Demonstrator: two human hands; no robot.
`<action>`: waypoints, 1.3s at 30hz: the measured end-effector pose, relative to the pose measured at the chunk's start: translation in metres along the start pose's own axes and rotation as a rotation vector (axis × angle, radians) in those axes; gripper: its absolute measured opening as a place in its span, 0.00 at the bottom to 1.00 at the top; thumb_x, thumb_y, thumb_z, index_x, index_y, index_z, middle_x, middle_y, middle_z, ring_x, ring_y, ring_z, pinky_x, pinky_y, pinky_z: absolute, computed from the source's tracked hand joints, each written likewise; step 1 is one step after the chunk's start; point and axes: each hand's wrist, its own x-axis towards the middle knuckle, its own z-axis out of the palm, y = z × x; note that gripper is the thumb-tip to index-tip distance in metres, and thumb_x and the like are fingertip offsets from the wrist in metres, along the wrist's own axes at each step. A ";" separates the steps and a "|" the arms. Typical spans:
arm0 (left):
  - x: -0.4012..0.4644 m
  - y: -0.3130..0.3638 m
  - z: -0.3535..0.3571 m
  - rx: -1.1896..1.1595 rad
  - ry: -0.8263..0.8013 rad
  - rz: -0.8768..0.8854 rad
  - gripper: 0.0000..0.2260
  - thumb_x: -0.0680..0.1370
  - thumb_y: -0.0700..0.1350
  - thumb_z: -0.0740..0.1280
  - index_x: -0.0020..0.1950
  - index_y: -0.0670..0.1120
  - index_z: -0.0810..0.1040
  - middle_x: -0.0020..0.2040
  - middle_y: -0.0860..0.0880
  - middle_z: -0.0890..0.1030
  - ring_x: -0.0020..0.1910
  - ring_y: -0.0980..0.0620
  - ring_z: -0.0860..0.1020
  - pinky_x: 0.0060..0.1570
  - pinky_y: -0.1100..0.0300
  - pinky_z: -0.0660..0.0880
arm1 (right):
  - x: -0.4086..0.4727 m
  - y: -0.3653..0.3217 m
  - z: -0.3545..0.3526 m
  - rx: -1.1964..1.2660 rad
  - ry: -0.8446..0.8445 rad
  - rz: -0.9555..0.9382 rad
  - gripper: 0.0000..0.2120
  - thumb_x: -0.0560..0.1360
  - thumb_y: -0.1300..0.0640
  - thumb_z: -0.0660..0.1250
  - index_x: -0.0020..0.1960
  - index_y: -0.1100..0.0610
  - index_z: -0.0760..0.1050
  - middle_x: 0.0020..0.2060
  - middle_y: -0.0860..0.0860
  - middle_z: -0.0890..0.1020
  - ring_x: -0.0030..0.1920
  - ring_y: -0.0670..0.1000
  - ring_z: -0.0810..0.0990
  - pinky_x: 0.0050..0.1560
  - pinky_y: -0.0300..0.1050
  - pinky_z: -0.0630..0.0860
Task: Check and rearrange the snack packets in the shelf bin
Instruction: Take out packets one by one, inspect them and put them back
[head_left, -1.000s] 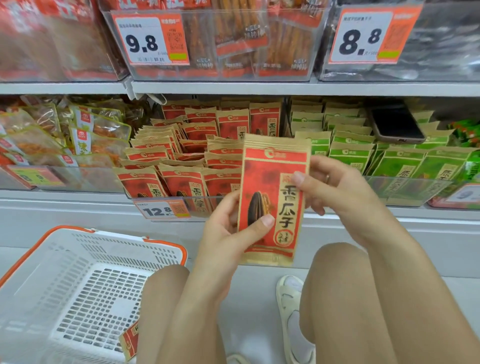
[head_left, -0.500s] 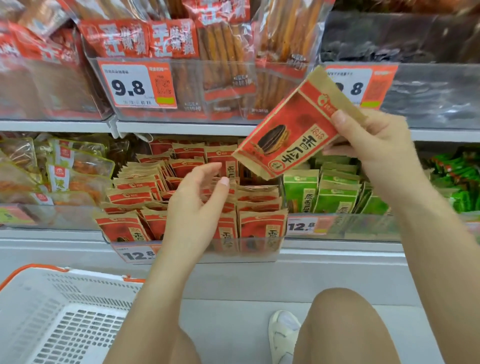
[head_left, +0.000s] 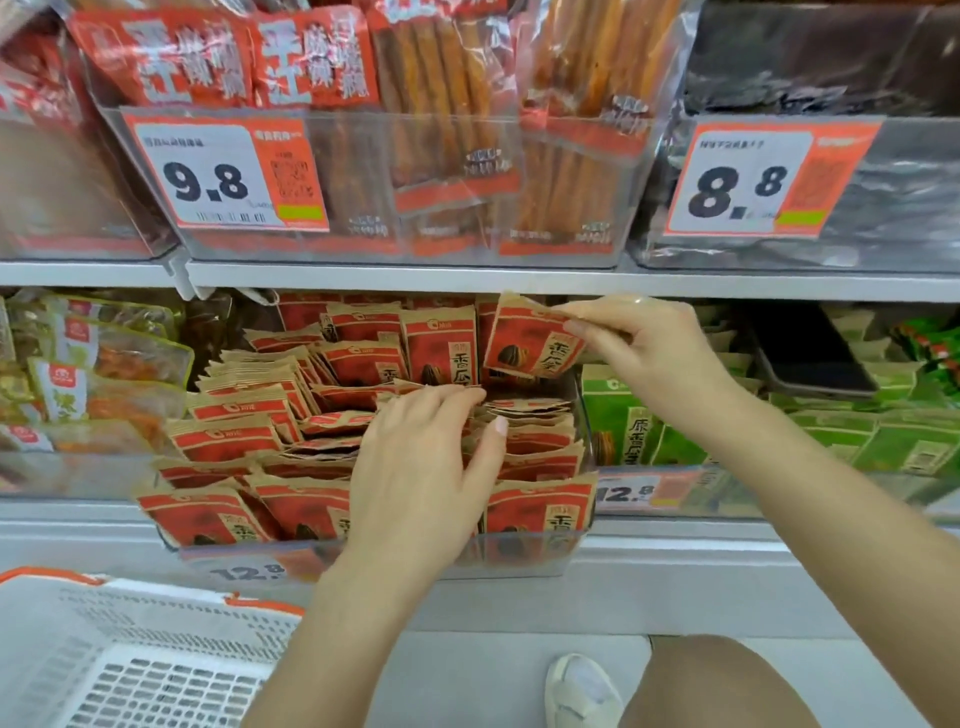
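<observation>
Right hand (head_left: 644, 353) pinches one red packet (head_left: 530, 343) above the bin's (head_left: 519, 558) back row. Left hand (head_left: 426, 467), fingers relaxed and holding nothing, rests on the stacked packets (head_left: 249, 415). Judged step: re-shelving; next, a gap must be parted for the packet.

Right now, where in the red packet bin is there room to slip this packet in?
The likeliest gap is at the back right, beside the bin's clear right wall, below the packet the right hand pinches. The left hand presses the middle rows; left and front rows are packed tight.
</observation>
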 end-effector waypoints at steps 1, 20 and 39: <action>0.000 0.000 0.001 -0.007 0.013 0.003 0.21 0.81 0.58 0.56 0.66 0.52 0.78 0.64 0.55 0.79 0.66 0.53 0.73 0.67 0.54 0.65 | 0.002 0.001 0.005 -0.069 -0.050 0.002 0.12 0.78 0.56 0.66 0.59 0.53 0.81 0.46 0.48 0.84 0.48 0.47 0.79 0.50 0.35 0.70; 0.000 -0.006 0.010 -0.004 0.080 0.019 0.21 0.80 0.57 0.54 0.63 0.51 0.80 0.59 0.54 0.81 0.61 0.51 0.76 0.63 0.52 0.70 | 0.071 0.026 0.056 -0.451 -0.276 0.545 0.22 0.77 0.40 0.62 0.64 0.52 0.74 0.62 0.53 0.77 0.60 0.57 0.76 0.53 0.46 0.74; -0.001 -0.004 0.013 -0.002 0.126 0.019 0.19 0.79 0.56 0.55 0.61 0.51 0.80 0.57 0.53 0.82 0.59 0.50 0.78 0.62 0.50 0.72 | 0.018 -0.025 0.005 -0.356 -0.626 0.360 0.25 0.72 0.41 0.69 0.67 0.47 0.72 0.67 0.49 0.74 0.66 0.52 0.72 0.68 0.53 0.67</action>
